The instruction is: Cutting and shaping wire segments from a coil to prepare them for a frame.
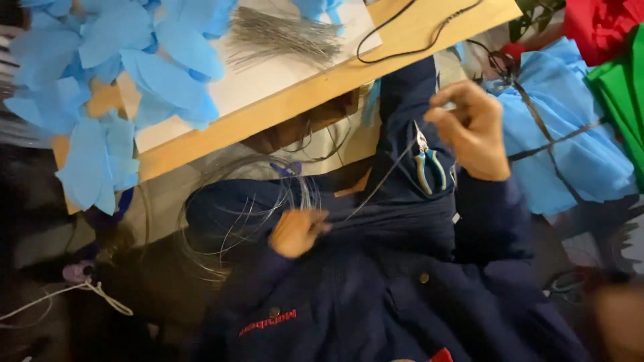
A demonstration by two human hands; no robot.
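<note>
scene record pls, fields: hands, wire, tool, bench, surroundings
left hand: closed on thin wire at the lap, beside a loose wire coil
right hand: raised, pinching the wire's other end
wire: runs taut between the hands
tool: pliers, blue-green handles, lying on the dark blue jacket
bench: wooden board with blue paper petals and a bundle of cut wires
surroundings: blue sheets tied in a stack, red and green sheets at right

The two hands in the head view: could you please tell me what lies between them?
In the head view, a thin wire stretches from the left hand up to the right hand, crossing the dark blue jacket. Blue-handled pliers lie beside it.
</note>
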